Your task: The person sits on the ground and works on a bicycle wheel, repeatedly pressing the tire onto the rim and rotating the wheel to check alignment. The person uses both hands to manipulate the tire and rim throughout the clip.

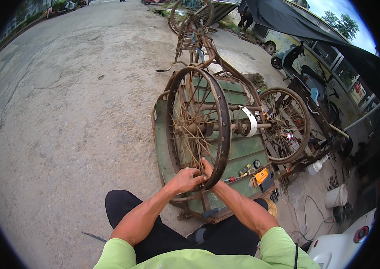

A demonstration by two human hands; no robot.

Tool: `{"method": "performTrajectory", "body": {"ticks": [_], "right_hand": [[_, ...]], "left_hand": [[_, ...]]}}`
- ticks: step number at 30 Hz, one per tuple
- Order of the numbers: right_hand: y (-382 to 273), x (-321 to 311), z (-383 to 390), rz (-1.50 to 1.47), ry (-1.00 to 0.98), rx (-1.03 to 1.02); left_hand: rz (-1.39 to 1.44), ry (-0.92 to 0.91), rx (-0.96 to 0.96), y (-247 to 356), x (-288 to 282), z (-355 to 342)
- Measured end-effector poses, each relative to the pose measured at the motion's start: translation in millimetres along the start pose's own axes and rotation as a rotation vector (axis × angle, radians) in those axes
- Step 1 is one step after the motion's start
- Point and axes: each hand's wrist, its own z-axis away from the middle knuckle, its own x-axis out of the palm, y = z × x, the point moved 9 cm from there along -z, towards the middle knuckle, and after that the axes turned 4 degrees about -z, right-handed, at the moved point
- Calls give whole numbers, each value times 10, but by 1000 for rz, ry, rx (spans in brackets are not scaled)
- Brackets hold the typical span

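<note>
An overturned rusty tricycle shows a tyreless front-most spoked wheel above its green cargo bed. My left hand is curled at the bottom inside of that rim among the spokes, its fingertips pinched on something too small to make out. My right hand reaches behind the rim beside my left, thumb up near the spokes; its other fingers are hidden. On the bed to the right lie a yellow-orange packet, a red-handled tool, a small round tape and other small tools.
A second wheel is at the right and the tricycle's far wheel at top. A parked scooter, a dark awning, white buckets, a cable and a white vehicle line the right. Pavement spans the left.
</note>
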Motion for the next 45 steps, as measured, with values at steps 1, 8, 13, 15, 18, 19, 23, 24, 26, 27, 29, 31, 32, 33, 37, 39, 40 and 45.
{"method": "performTrajectory", "body": {"ticks": [1,8,13,15,18,19,23,24,26,27,29,31,32,33,37,39,40,45], "right_hand": [[7,52,67,-1,-14,27],[-64,-391,373,116,110,-102],[-114,-215,747,166,-5,-124],[-97,-231,791,166,10,-140],[-96,-327,826,178,3,-152],[-68,-380,794,181,-1,-148],[-182,-199,965,208,-4,-148],[-200,-177,1011,176,-1,-150],[-230,-106,1095,237,-15,-155],[-221,-125,1071,244,-12,-186],[-201,-192,1110,262,37,-185],[-264,-339,1257,365,28,-184],[-339,-406,1323,424,20,-180],[-469,-470,1539,481,37,-149],[-1045,-1861,2278,390,294,-195],[-1375,-2982,2896,304,611,-274],[-1539,-3536,3292,303,766,-320],[-1495,-5807,5298,-18,1420,-507]], "left_hand": [[-2,19,-7,-24,-7,16],[-50,17,-75,125,29,72],[-76,78,-42,-56,19,61],[-85,68,-43,-24,26,62],[-132,61,-39,65,82,33],[-155,67,-28,105,92,49],[-153,145,-68,-117,95,-35],[-121,157,-77,-207,124,-49],[-41,152,-119,-194,142,-83],[6,131,-161,-123,161,-21],[33,159,-173,-99,172,-8],[69,192,-145,-119,233,-23],[47,189,-159,-84,253,-5],[25,200,-175,-88,211,20],[2,198,-128,-161,260,-32],[18,193,-108,-92,308,-33],[44,202,-93,-129,311,-52],[-9,237,-124,-48,152,68]]}}
